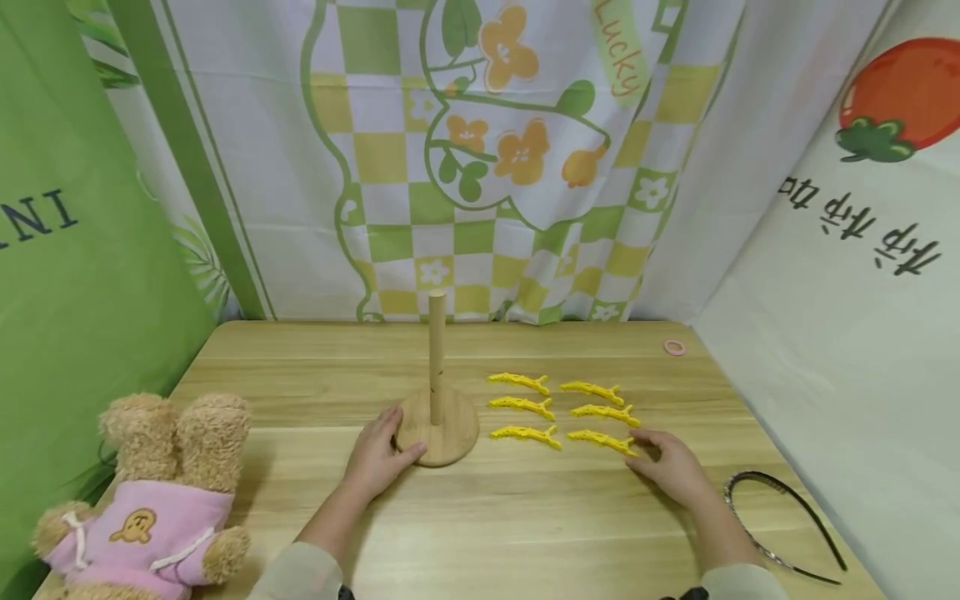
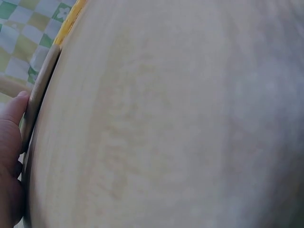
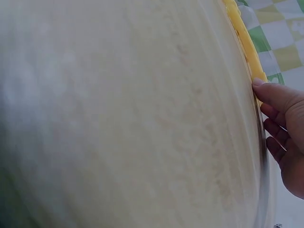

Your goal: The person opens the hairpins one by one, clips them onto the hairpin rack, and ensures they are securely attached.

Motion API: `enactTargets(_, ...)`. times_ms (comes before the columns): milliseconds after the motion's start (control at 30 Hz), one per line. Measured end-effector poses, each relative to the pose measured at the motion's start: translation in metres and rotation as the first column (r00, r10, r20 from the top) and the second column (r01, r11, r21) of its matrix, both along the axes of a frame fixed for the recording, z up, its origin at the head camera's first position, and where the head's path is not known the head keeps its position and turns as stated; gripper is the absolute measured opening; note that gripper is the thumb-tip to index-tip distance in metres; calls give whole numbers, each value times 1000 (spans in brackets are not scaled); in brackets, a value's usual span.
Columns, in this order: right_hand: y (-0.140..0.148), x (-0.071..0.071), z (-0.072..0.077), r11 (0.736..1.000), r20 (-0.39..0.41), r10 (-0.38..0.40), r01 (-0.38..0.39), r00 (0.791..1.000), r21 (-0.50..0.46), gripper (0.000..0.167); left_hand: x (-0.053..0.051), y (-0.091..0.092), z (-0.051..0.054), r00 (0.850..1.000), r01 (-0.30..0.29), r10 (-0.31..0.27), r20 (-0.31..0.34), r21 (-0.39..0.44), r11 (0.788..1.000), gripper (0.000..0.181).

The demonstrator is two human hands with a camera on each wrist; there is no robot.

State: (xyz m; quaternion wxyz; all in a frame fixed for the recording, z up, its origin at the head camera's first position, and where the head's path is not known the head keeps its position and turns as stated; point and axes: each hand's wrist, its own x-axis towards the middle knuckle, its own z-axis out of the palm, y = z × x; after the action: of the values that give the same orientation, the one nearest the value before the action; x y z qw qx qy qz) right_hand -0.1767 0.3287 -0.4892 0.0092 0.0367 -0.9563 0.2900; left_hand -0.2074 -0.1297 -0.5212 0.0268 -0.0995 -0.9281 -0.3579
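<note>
A wooden stand (image 1: 437, 358) with an upright rod on a round base (image 1: 457, 429) is left of the table's middle. My left hand (image 1: 375, 458) holds the left edge of that base, fingers at its side and thumb at its front; the left wrist view shows the thumb (image 2: 16, 107) at the rim. Right of the stand, several yellow alligator hair clips (image 1: 519, 406) lie in two columns. At the front right clip (image 1: 600, 440), my right hand (image 1: 671, 467) pinches the forked end between thumb and fingers. The right wrist view shows the thumb (image 3: 273, 92) against this clip (image 3: 247, 45).
A teddy bear in a pink top (image 1: 172, 533) lies at the left. A black headband (image 1: 813, 517) lies on the right side of the table (image 1: 525, 525), and a pink ring (image 1: 674, 347) near the back right corner. Curtains hang along the back and sides.
</note>
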Motion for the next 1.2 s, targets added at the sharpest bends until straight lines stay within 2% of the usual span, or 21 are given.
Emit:
enactTargets(233, -3, -3, 3, 999, 61, 0, 3, 998, -44, 52, 0, -3, 0, 1000, -1, 1, 0, -5, 1000, 83)
enactTargets(367, -8, -5, 3, 990, 94, -15, 28, 995, -135, 51, -1, -5, -1, 1000, -3, 3, -8, -9, 1000, 83)
enactTargets(567, -27, -11, 13, 936, 76, 6, 21, 997, -350, 49, 0, -5, 0, 1000, -8, 8, -15, -9, 1000, 82)
enactTargets(700, -41, -18, 23, 912, 69, 29, 2, 997, -410, 54, 1, -4, 0, 999, -9, 9, -41, -11, 1000, 81)
enactTargets(900, -67, -32, 34, 935, 49, 26, -7, 998, -354, 52, 0, -1, -1, 999, -9, 8, -52, -20, 1000, 80)
enactTargets(1033, -90, -41, 40, 932, 27, 61, -47, 998, -361, 45, 0, 0, -2, 998, -27, 28, -47, 15, 1000, 81)
enactTargets(1100, -103, -46, 41, 922, 36, 78, -58, 996, -382, 43, -1, 0, -3, 998, -40, 42, -50, 25, 999, 81)
enactTargets(1200, -122, -52, 41, 925, 56, 94, -67, 994, -375, 40, -1, 1, -5, 997, -48, 49, -59, 27, 999, 82)
